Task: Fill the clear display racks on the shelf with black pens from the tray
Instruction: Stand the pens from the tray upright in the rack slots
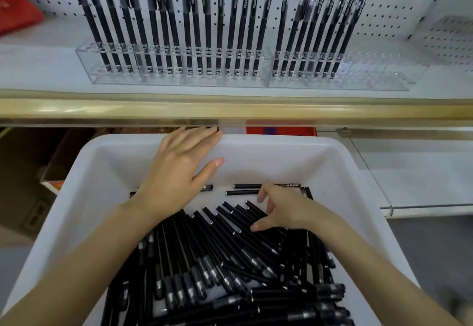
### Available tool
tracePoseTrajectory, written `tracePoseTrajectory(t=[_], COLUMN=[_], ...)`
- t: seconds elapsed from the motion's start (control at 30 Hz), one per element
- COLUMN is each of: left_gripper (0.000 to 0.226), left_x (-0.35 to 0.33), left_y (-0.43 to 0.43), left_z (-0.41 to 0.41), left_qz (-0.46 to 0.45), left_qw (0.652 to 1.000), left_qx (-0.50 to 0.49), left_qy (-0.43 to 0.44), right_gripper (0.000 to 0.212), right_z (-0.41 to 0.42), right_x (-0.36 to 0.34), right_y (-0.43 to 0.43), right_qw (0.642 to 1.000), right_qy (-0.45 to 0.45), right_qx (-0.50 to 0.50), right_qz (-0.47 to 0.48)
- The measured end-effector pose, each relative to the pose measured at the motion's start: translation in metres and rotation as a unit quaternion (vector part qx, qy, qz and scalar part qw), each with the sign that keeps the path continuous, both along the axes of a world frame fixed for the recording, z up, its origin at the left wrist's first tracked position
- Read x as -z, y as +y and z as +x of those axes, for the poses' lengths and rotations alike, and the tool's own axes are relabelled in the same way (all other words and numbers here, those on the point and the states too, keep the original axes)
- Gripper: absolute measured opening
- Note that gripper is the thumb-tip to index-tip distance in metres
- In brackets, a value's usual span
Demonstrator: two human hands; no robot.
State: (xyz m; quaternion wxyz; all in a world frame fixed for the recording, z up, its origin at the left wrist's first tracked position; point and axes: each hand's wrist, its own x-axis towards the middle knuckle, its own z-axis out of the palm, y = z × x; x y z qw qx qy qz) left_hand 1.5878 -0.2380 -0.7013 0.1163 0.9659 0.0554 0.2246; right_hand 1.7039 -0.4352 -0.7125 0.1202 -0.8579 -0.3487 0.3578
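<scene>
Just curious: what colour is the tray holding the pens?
The tray is white; head view.

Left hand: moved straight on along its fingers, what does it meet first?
The left hand has its fingertips at the far rim of the white tray. Straight on, it would likely meet the shelf's gold front edge first, though depth is unclear and it might slip under it.

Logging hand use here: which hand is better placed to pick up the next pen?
The right hand: its spread fingers are right over the pens in the tray. The left hand reaches flat toward the tray's far rim.
</scene>
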Motion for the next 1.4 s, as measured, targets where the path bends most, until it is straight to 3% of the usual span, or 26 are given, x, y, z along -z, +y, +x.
tracePoseTrajectory(t=[0.17,0.3,0.43,0.7,0.9,1.0,1.13,1.3,1.4], left_gripper=[0.053,0.053,0.054,0.057,0.057,0.041,0.005,0.018,0.016], left_x=[-0.001,0.000,-0.002,-0.004,-0.030,-0.051,-0.074,-0.097,-0.106], left_y=[-0.002,-0.002,-0.003,-0.001,-0.006,-0.021,-0.034,-0.035,-0.038], left_z=[-0.001,-0.002,-0.003,-0.002,-0.005,-0.006,0.004,0.019,0.029], left_qz=[0.007,-0.003,-0.006,-0.034,-0.250,-0.352,-0.418,-0.502,-0.507], left_qw=[1.000,1.000,1.000,0.999,0.968,0.934,0.905,0.861,0.856], left_qx=[-0.006,-0.006,-0.005,0.010,0.036,0.066,0.070,0.069,0.064], left_qy=[-0.009,-0.011,-0.013,-0.007,-0.001,-0.003,-0.028,-0.045,-0.070], right_gripper=[0.052,0.026,0.025,0.021,0.009,0.004,0.009,0.005,0.010], right_z=[-0.004,-0.004,-0.003,0.005,0.003,0.001,0.003,0.016,0.029], right_x=[0.001,0.005,0.006,0.008,-0.026,-0.049,-0.079,-0.109,-0.124], right_y=[0.005,0.008,0.009,0.005,0.008,0.015,0.019,0.015,0.006], right_qw=[0.999,0.999,0.998,0.992,0.951,0.926,0.922,0.923,0.932], right_qy=[0.000,0.014,0.018,0.082,0.156,0.167,0.153,0.080,0.056], right_qx=[-0.031,-0.051,-0.053,0.037,0.028,0.006,-0.010,-0.027,-0.021], right_qz=[-0.020,-0.011,0.007,0.092,0.266,0.339,0.355,0.375,0.358])
